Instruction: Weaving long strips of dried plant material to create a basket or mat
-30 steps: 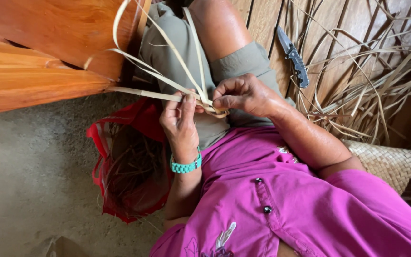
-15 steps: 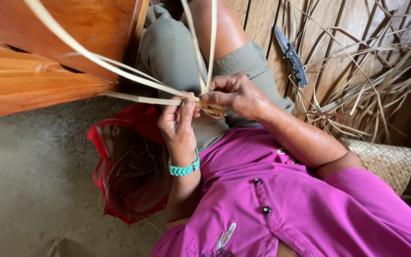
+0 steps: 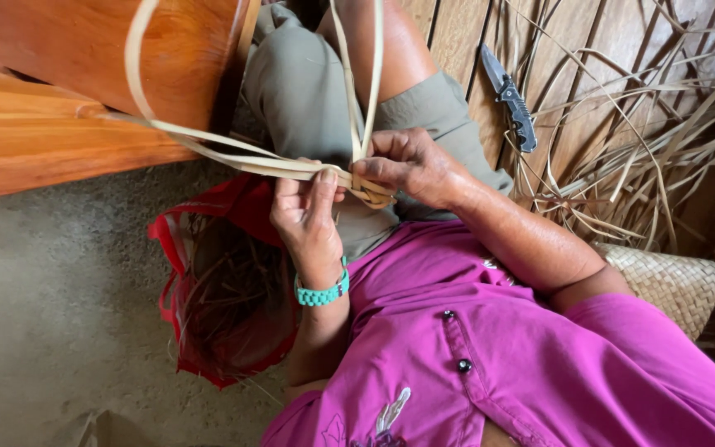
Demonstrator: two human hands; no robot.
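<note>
Two hands are plaiting pale leaf strips at the centre of the frame.

The left hand (image 3: 312,211) is pinching the flat leaf strips (image 3: 233,157) between thumb and closed fingers, while the right hand (image 3: 407,161) is gripping the small woven knot (image 3: 370,192) where the strands are crossing, over the lap in grey-green shorts (image 3: 308,91). Long strip ends are looping toward the upper left, across the wooden bench (image 3: 59,108), and straight up toward the top edge. Doing this well likely means keeping the strands flat and untwisted, holding even tension, and pinning the crossing firmly while tightening. A folding knife (image 3: 511,99) is lying at upper right beside loose dry leaves (image 3: 647,157); a red mesh bag (image 3: 217,290) is sitting at lower left.
</note>
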